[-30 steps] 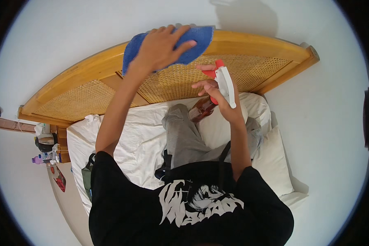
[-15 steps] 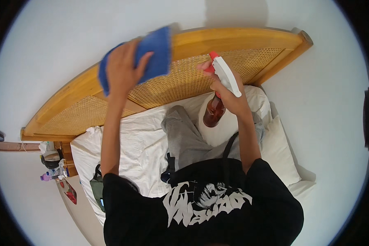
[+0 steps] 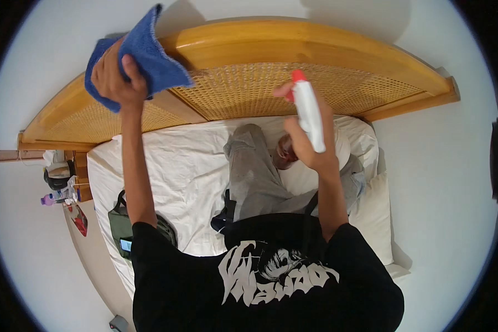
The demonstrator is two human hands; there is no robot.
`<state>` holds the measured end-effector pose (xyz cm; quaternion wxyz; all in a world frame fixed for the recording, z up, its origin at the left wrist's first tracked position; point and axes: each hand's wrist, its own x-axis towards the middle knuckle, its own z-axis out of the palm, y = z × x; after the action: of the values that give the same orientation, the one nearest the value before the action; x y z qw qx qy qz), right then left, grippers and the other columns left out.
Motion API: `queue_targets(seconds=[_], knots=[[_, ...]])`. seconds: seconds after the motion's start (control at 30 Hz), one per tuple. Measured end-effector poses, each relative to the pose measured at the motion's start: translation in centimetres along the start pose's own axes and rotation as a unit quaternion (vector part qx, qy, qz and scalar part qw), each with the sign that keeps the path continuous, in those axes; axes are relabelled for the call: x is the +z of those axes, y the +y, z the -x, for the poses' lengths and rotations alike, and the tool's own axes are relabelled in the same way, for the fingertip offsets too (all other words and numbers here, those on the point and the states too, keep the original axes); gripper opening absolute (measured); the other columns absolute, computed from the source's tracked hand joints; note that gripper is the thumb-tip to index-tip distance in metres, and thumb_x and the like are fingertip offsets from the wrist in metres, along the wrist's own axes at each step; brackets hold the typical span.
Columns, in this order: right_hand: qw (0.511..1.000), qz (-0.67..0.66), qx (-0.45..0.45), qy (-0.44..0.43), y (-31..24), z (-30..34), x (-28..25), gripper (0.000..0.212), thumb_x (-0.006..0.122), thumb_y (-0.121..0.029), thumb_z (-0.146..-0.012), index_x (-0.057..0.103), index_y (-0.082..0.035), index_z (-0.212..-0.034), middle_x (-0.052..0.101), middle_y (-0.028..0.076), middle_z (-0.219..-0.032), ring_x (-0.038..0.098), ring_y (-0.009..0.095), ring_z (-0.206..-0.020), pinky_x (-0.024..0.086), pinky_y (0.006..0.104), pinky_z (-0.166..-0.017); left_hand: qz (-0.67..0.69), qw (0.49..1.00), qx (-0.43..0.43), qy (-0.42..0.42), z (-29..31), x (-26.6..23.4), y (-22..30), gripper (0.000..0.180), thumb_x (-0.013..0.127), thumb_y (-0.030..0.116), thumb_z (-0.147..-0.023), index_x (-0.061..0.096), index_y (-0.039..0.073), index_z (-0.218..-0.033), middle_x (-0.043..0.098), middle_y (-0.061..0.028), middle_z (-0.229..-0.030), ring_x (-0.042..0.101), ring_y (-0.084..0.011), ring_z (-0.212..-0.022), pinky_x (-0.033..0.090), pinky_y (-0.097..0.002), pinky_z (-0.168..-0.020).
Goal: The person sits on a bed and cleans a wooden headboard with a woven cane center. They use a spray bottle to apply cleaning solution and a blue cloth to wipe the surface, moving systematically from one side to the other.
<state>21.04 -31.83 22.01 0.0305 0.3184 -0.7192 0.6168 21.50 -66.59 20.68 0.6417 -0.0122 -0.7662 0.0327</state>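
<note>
My left hand (image 3: 116, 80) grips a blue cloth (image 3: 156, 63) and presses it on the upper rail of a wooden headboard (image 3: 243, 41), left of its middle. Part of the cloth sticks up past the rail. In my right hand (image 3: 315, 141) is a spray bottle (image 3: 309, 113) with a white and red trigger head, held upright in front of the woven cane panel (image 3: 238, 91). Its reddish-brown body shows only partly below my fist. One finger reaches forward at the red trigger; whether it is squeezed I cannot tell.
I sit on a bed with a white sheet (image 3: 171, 182), legs in grey trousers (image 3: 254, 166). A pillow (image 3: 373, 216) lies at the right by the wall. At the left are a green bag (image 3: 119, 227) and a small wooden stand (image 3: 82, 171) with a purple-capped bottle and other items.
The cloth and my left hand have slid left along the rail. My right hand with the spray bottle has shifted slightly down. The view has turned a little toward the left.
</note>
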Motion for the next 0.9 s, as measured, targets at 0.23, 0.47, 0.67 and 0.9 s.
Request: queue_targets(seconds=[0.23,0.47,0.67,0.9], knots=[[0.997,-0.051,0.014,0.058,-1.1,1.7,-1.7,0.046,0.046,0.006,-0.067,0.052,0.009,-0.113,0.061,0.017,-0.103,0.059,0.025,-0.102,0.043,0.0359,-0.096,-0.066,0.987,0.143,0.022,0.9,4.8,15.2,0.029,0.050,0.039,-0.097,0.063,0.037,-0.122,0.057,0.0104,-0.134,0.052,-0.0181,-0.122,0.019,-0.0443,-0.109],[0.991,-0.108,0.038,0.068,-2.6,2.5,-5.1,0.048,0.043,0.009,-0.065,0.052,0.010,-0.113,0.057,0.018,-0.106,0.056,0.029,-0.110,0.039,0.0423,-0.104,0.086,0.996,-0.008,0.020,1.0,1.2,5.2,0.025,0.054,0.030,-0.095,0.070,0.024,-0.114,0.067,0.0048,-0.119,0.054,-0.0176,-0.118,0.018,-0.0439,-0.109],[0.997,-0.066,0.039,0.029,-4.1,2.1,-3.1,0.047,0.047,0.005,-0.065,0.051,0.008,-0.112,0.055,0.018,-0.104,0.055,0.032,-0.108,0.038,0.0447,-0.104,0.054,0.997,0.053,-0.035,1.5,7.5,19.3,0.021,0.059,0.027,-0.087,0.065,0.033,-0.106,0.061,0.0125,-0.125,0.055,-0.0137,-0.116,0.027,-0.0453,-0.103],[0.982,-0.187,0.008,-0.003,-7.1,1.4,-2.1,0.051,0.052,-0.007,-0.067,0.045,0.006,-0.116,0.050,0.017,-0.105,0.049,0.035,-0.111,0.034,0.0488,-0.106,0.430,0.896,0.019,-0.110,2.6,10.0,27.4,0.012,0.059,0.027,-0.088,0.062,0.026,-0.100,0.063,0.0095,-0.116,0.056,-0.0138,-0.113,0.031,-0.0429,-0.104]])
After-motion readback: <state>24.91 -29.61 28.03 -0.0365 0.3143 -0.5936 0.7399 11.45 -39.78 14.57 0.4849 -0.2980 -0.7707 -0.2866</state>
